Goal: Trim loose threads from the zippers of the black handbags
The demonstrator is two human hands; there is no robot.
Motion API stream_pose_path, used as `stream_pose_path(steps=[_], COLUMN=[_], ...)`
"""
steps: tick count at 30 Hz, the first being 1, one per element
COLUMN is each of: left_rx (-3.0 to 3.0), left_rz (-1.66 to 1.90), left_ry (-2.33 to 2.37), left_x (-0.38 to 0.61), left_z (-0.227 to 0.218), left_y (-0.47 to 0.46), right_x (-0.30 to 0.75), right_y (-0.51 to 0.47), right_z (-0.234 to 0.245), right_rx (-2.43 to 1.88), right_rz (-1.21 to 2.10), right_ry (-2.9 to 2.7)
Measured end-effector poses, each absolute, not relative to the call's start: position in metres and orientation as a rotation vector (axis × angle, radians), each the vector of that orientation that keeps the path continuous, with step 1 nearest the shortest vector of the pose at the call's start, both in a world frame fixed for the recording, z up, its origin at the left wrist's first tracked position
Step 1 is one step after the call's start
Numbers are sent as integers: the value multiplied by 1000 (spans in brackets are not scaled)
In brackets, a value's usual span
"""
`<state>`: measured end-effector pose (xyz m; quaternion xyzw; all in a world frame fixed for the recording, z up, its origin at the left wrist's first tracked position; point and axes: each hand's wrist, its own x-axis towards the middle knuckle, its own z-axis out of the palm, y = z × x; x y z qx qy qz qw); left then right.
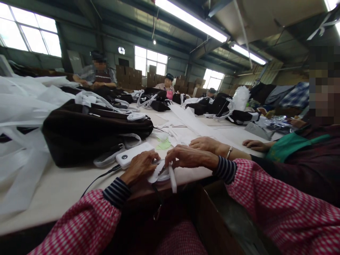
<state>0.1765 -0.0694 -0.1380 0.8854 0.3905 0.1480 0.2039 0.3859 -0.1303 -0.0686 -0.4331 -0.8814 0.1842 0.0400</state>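
At the table's near edge, a coiled strap wrapped in white material (165,176) lies between my hands, with a loose white end hanging over the edge. My left hand (142,163) is closed on its left side, fingers bent. My right hand (191,158) pinches the coil from above on the right; its fingertips are partly hidden. Just behind my left hand lies a white power bank (124,157) with a black cable. A large dark bag (87,136), its straps wrapped in white, lies on the table (87,177) to the left.
White sheets (23,102) are piled at the far left. A co-worker's hand (204,143) rests close beyond my right hand, with a green sleeve (287,148) farther right. Several dark bags (156,99) and other workers are across the table. An open box (215,212) stands below the edge.
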Motion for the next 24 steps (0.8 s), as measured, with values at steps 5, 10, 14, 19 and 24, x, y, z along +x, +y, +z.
stream_pose_path(steps=[5, 10, 14, 19, 24], left_rx=[2580, 2532, 2424, 2610, 2668], left_rz=[466, 453, 627, 468, 616], left_ry=[1058, 835, 693, 601, 713], left_x=[176, 162, 146, 143, 154], left_z=[-147, -145, -132, -124, -154], left_y=[-71, -65, -82, -114, -129], right_x=[386, 390, 394, 401, 403], right_y=[-129, -132, -130, -120, -116], right_z=[-78, -92, -96, -100, -102], right_rx=[-1322, -1291, -1269, -1189, -1284], right_rz=[661, 751, 805, 998, 1123], right_ry=[-2549, -2423, -2329, -2267, -2176])
